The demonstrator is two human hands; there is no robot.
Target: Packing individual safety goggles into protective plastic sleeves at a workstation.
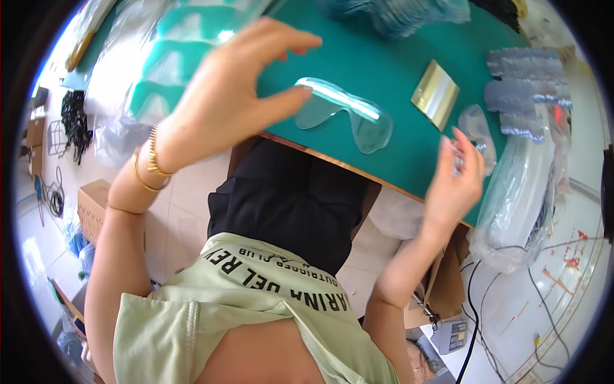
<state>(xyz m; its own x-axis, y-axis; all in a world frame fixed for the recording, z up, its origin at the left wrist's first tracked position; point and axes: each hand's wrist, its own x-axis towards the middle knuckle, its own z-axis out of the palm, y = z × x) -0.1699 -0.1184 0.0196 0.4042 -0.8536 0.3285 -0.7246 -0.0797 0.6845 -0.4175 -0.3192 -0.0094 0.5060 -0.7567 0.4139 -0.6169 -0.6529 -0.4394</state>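
Note:
A clear one-piece goggle lens (348,107) lies on the green tabletop (403,150) in front of me. Over its left end hovers my left hand (233,86), thumb and fingers spread wide, with nothing in it; whether the thumb touches the lens I cannot tell. Farther right, my right hand (457,176) has its fingers curled together around a small whitish bit that is too blurred to name. Just beyond those fingers rests another clear curved plastic piece (476,131). A flat rectangular block with yellowish and silver bands (435,96) sits between the lens and that piece.
Lens-shaped pieces in clear plastic film (169,64) cover the table's left side. Bluish transparent pieces (403,16) are heaped at the far edge. At right stand stacked grey translucent pieces (527,80) and a clear plastic bag (518,192). Cables (473,320) trail over the floor.

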